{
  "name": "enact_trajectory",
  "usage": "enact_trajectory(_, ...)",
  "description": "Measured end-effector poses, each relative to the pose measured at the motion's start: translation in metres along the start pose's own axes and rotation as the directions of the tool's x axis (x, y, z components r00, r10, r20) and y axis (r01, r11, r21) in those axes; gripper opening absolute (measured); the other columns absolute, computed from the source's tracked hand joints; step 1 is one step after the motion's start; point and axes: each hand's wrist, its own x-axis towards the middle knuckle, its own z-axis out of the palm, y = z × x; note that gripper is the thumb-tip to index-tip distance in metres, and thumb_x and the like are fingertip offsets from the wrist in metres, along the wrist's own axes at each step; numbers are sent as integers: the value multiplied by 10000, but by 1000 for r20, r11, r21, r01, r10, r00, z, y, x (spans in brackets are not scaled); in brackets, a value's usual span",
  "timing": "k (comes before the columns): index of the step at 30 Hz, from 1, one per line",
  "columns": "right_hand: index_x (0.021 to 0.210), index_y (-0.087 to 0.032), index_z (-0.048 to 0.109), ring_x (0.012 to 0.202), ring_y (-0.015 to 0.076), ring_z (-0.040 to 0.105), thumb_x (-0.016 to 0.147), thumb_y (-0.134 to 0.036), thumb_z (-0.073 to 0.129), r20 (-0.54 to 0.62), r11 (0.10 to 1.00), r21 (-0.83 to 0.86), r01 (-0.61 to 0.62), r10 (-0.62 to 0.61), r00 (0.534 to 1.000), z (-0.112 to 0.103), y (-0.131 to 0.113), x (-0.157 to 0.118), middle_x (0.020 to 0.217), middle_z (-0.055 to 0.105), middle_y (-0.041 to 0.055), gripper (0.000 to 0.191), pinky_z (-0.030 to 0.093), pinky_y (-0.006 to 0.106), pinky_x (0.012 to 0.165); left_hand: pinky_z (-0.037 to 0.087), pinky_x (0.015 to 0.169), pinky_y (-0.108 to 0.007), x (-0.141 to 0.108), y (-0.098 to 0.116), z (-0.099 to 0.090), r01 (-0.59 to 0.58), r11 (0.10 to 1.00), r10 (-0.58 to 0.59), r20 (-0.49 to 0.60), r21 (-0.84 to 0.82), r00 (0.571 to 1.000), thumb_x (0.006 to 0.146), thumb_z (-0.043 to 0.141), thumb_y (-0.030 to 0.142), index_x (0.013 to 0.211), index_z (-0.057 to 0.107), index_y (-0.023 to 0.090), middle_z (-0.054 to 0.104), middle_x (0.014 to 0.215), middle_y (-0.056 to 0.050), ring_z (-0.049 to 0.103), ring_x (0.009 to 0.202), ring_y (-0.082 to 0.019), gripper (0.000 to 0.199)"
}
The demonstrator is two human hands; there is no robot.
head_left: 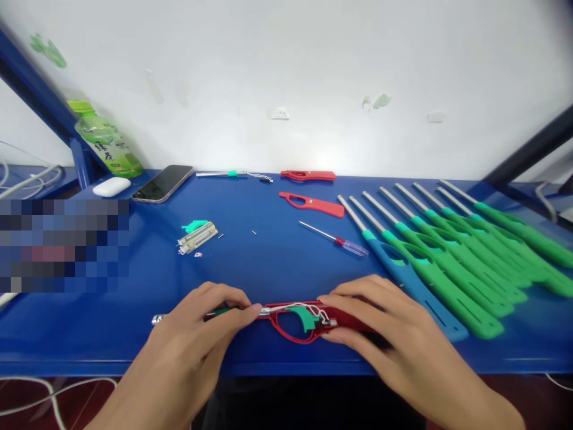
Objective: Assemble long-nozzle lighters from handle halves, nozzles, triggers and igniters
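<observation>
A red lighter shell [286, 337] lies open-side up near the table's front edge, with a green trigger [307, 318] and white wires [316, 306] inside. My left hand [201, 328] is closed on the metal tube end of this lighter, thumb and index finger together where the tube meets the shell. The tube's tip [157, 319] sticks out to the left of that hand. My right hand [385, 322] grips the red handle, its thumb below and fingers above. The palm and fingers hide much of the handle.
On the blue table [250, 263] lie a screwdriver [347, 243], two red shells [313, 205], a wired tube [219, 174], clear parts [197, 237], a phone [165, 183] and a white case [111, 187]. Several green lighters [465, 292] and a blue one [421, 292] lie right; a bottle [107, 143] leans back left.
</observation>
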Motion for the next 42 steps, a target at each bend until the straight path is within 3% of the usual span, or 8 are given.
enact_trajectory(3, 1336, -341, 604, 1068, 178, 647, 1070, -336, 637, -2, 1000, -1, -12, 12, 1000, 0, 0, 0, 1215, 703, -11, 269, 549, 356, 942, 590, 731, -172, 3, 4, -2, -10, 1000, 10, -44, 8, 999, 1053, 496, 106, 1112, 746, 291, 726, 1062, 7, 725, 871, -103, 316)
enact_trajectory(6, 1419, -366, 562, 1091, 180, 642, 1081, -356, 616, 9, 999, -23, -24, 24, 1000, 0, -1, -1, 1236, 694, -10, 343, 541, 363, 968, 585, 755, -185, 2, 5, 0, 26, 999, -26, -10, 24, 1000, 1066, 498, 134, 1134, 736, 298, 725, 1088, 8, 716, 912, -116, 297)
enact_trajectory(9, 1535, -425, 469, 1103, 181, 637, 1111, -355, 550, 74, 999, -50, -3, 7, 997, -1, -1, -2, 1271, 669, -6, 438, 546, 374, 977, 567, 806, -200, -1, 6, 3, 59, 997, -59, 12, 43, 998, 1069, 500, 132, 1173, 714, 298, 707, 1137, 3, 692, 988, -129, 290)
enact_trajectory(13, 1505, -474, 509, 1111, 195, 621, 1119, -346, 522, 140, 997, -72, 7, 3, 990, -3, -1, -1, 1283, 636, -2, 407, 564, 388, 956, 518, 779, -209, -3, 12, 8, 63, 995, -59, -52, 76, 997, 1077, 478, 138, 1118, 703, 281, 673, 1108, 0, 662, 960, -126, 271)
enact_trajectory(24, 1401, -425, 592, 1104, 176, 647, 1103, -348, 565, 84, 999, -39, 0, 3, 996, -1, 1, -1, 1252, 673, -10, 309, 585, 350, 950, 490, 837, -291, 4, 18, 13, 60, 996, -55, -77, 68, 996, 1092, 513, 168, 1105, 685, 248, 660, 1041, -5, 610, 931, -158, 190)
enact_trajectory(31, 1398, -348, 618, 1081, 196, 713, 1061, -362, 632, -35, 980, -175, 99, -107, 994, 4, 7, -2, 1240, 732, 3, 338, 609, 342, 913, 488, 854, -366, 3, 16, 16, 102, 994, -95, -124, 48, 988, 1066, 559, 166, 1126, 682, 270, 679, 1062, -6, 608, 970, -197, 172)
enact_trajectory(37, 1226, -286, 716, 1055, 188, 720, 1065, -372, 612, -213, 932, -298, 205, -274, 938, -14, 4, 4, 1143, 773, 11, 210, 532, 324, 966, 499, 912, -310, 5, -4, -1, 155, 981, -119, -270, 116, 956, 1069, 582, 237, 1089, 700, 269, 697, 1060, 2, 632, 1004, -174, 124)
enact_trajectory(42, 1243, -271, 716, 1129, 203, 681, 1078, -247, 549, -47, 856, -422, 299, -350, 935, -43, 18, 14, 1182, 760, 17, 236, 379, 380, 1119, 503, 884, -378, 6, -44, -19, 359, 903, -256, -372, 238, 892, 1055, 543, 400, 1072, 740, 261, 751, 1063, -25, 679, 994, -234, 243)
